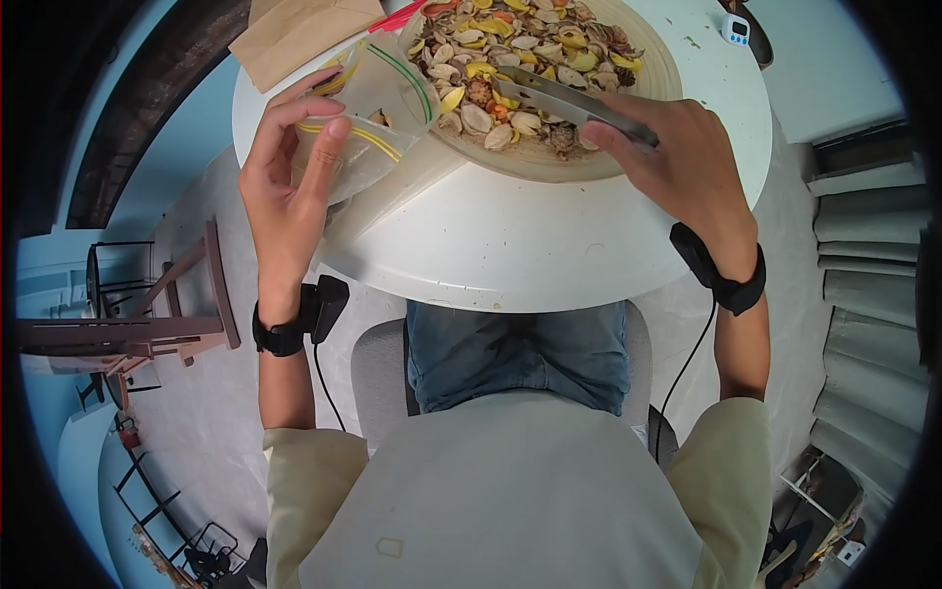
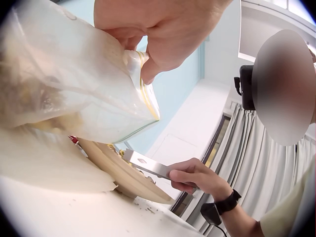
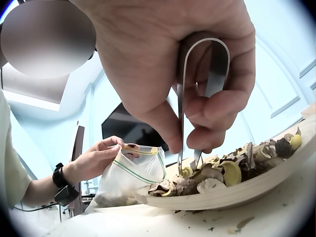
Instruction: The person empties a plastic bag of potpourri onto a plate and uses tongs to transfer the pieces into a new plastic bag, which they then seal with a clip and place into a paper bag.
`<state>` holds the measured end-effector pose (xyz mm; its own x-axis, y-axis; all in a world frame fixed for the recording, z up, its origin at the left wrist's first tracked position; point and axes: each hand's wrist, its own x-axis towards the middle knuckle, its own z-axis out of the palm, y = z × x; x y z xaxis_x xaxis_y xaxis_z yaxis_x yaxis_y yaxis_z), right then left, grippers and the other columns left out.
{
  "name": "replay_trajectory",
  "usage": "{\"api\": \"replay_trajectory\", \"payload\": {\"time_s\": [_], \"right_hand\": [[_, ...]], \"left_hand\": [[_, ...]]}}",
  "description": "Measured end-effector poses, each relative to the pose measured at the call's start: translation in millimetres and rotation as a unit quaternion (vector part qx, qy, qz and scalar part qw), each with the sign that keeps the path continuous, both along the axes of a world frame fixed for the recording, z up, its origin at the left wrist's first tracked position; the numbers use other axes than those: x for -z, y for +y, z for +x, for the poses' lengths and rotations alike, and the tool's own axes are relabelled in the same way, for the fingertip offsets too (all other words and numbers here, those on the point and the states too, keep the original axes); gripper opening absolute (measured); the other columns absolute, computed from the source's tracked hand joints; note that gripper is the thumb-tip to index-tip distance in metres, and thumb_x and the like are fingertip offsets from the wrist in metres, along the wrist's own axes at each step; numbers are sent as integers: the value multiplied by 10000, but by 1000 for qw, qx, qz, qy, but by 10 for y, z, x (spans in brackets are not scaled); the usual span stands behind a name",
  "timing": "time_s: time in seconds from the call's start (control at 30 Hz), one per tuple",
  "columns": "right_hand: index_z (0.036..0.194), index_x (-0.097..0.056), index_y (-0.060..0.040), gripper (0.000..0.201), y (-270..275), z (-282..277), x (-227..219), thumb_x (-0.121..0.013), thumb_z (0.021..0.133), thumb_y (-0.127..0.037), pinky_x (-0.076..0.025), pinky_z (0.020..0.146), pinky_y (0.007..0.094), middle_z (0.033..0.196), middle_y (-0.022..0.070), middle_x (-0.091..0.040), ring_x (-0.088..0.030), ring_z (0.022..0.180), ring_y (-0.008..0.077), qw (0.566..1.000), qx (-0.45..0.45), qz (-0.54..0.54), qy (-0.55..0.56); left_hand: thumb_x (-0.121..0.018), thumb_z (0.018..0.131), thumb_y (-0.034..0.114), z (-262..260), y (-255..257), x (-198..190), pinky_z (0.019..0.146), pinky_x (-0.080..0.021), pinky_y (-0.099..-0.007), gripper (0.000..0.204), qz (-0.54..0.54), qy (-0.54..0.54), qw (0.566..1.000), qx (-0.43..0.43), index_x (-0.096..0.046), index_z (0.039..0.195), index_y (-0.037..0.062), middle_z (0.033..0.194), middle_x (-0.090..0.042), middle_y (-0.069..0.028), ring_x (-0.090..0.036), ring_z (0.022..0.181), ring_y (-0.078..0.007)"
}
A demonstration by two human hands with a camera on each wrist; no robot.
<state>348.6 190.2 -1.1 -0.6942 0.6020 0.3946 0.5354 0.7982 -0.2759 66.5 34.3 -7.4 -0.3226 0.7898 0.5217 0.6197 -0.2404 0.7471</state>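
My left hand (image 1: 285, 182) pinches the rim of a clear zip bag (image 2: 84, 74) between thumb and fingers, its mouth spread apart beside the tray's left edge. Yellow and green seal lines run along the opening, and blurred dried pieces show inside the bag. With my right hand (image 1: 687, 157) I grip metal tongs (image 1: 579, 103), bent from one strip. Their tips reach down among dried potpourri (image 1: 476, 120) of pale pods, yellow curls, orange bits and small cones. The mix lies heaped on a round wooden tray (image 1: 659, 74). What sits between the tong tips is hidden.
A brown paper bag (image 1: 304, 39) lies at the table's far left, near a red strip (image 1: 397, 18). A small white timer (image 1: 735, 29) stands at the far right. Crumbs dot the round white table (image 1: 471, 245). A wooden chair (image 1: 186, 294) stands on the left.
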Motion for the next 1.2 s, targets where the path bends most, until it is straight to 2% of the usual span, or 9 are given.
{"api": "replay_trajectory", "payload": {"time_s": [0.13,0.37,0.43,0.57,0.67,0.73,0.9,1.1,1.2], "right_hand": [[981,-732,-23,411,-21,10,-86,-701,842,-408,-489,602,352,662,138,-671,-644,599,283,997,15,-74,5],[995,-727,-27,417,-10,-242,-141,-678,856,-416,-475,579,353,626,124,-653,-622,555,267,996,-36,-34,71],[1013,-719,-36,451,-70,-376,-187,-651,861,-456,-472,576,361,611,118,-640,-614,563,275,990,-83,-106,47],[1024,-711,-40,491,-133,-434,-184,-629,862,-496,-469,578,365,607,130,-621,-606,579,296,990,-94,-95,54],[1026,-708,-35,501,3,-295,-128,-646,854,-501,-464,579,372,623,145,-619,-608,582,305,993,-49,-85,72],[1036,-701,-16,513,159,-94,-62,-653,860,-496,-466,588,360,649,153,-632,-608,581,287,993,-3,-45,107],[1113,-647,10,492,233,328,-57,-631,904,-434,-444,576,338,681,143,-642,-563,556,213,988,107,-72,81],[1103,-653,1,474,111,506,-160,-624,905,-429,-398,514,316,579,115,-578,-498,482,185,980,140,-141,5],[1093,-655,6,521,29,541,-122,-639,884,-471,-380,486,321,516,97,-531,-467,447,172,982,148,-116,1]], "left_hand": [[-659,910,109,9,22,17,1021,-416,-336,149,2,-6,1000,6,-629,1037,38,1267,-593,-137,-552,1185,-199],[-654,912,110,32,6,-7,1026,-418,-344,142,-15,-11,1000,5,-624,1030,37,1268,-594,-137,-541,1207,-210],[-654,912,108,47,30,5,1027,-418,-345,142,-17,-10,1000,11,-623,1031,37,1267,-594,-138,-540,1209,-212],[-650,913,102,26,41,25,1015,-422,-334,143,3,-3,1000,12,-618,1035,35,1270,-592,-141,-549,1191,-205],[-649,914,106,6,13,31,1017,-424,-339,146,-2,0,1000,6,-617,1037,34,1270,-590,-141,-547,1196,-207],[-649,915,110,35,22,25,1020,-424,-345,147,-6,0,1000,10,-617,1036,33,1270,-590,-140,-545,1203,-209],[-648,913,102,38,51,36,1014,-425,-339,137,0,-1,1000,22,-620,1030,35,1273,-591,-136,-552,1187,-203],[-654,911,115,13,32,58,1026,-427,-353,146,-7,-17,1000,20,-628,1035,42,1271,-590,-138,-545,1201,-210],[-655,911,116,6,62,72,1024,-429,-356,143,3,-10,1000,25,-628,1031,41,1269,-590,-140,-544,1204,-214]]}}
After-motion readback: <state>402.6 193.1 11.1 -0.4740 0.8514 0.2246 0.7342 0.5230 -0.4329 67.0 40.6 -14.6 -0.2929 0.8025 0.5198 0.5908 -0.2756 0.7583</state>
